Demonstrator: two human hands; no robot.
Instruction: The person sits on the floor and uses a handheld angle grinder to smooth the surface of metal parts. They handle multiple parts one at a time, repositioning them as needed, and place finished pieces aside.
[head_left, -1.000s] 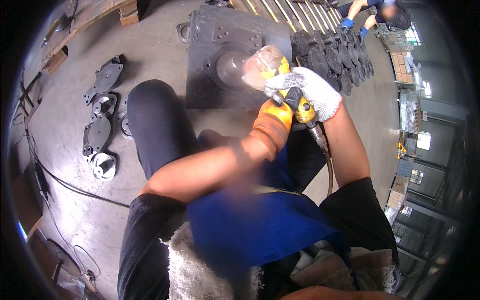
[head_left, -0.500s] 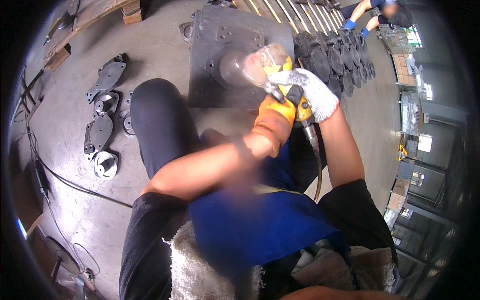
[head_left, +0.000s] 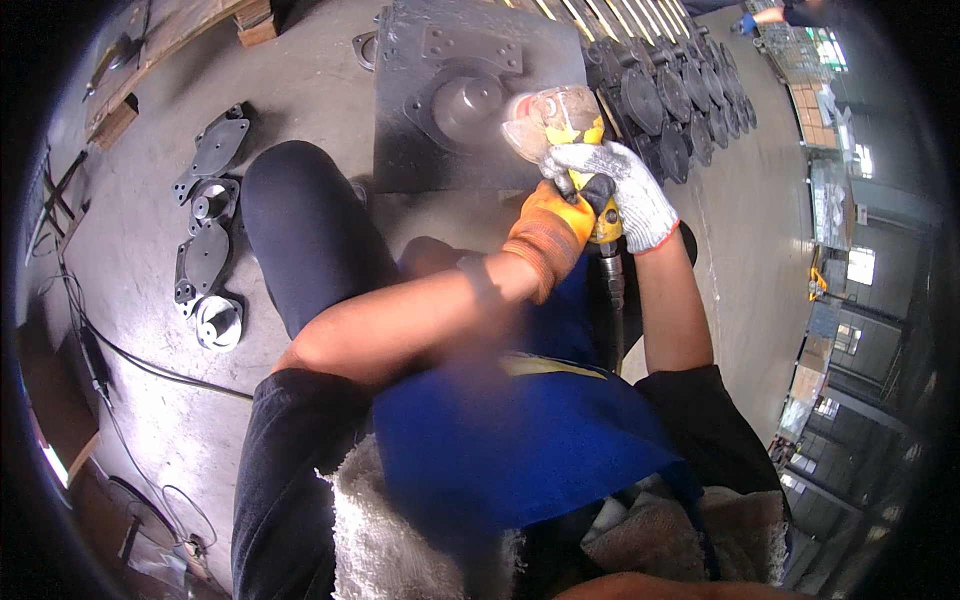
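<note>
Both my hands are closed on a yellow angle grinder (head_left: 572,130) fed by a hose (head_left: 617,300). My left hand (head_left: 555,222), in an orange glove, grips its body from the left. My right hand (head_left: 620,190), in a white knit glove with dark fingertips, wraps it from the right. The grinder's guarded disc end is tilted, just right of a dark metal casting (head_left: 470,105) with a round raised hub. That casting lies on a dark steel block or table (head_left: 430,170). Whether the disc touches anything, I cannot tell.
Several similar castings (head_left: 640,100) stand in rows at the far right, by a slatted pallet (head_left: 590,20). More castings (head_left: 208,255) lie on the floor at left, near a cable (head_left: 150,370). A wooden pallet (head_left: 175,45) is far left. A co-worker's gloved hand (head_left: 745,24) shows far right.
The grinder and both hands have shifted right, off the casting's hub, which now shows plainly. The co-worker has moved mostly out of the picture.
</note>
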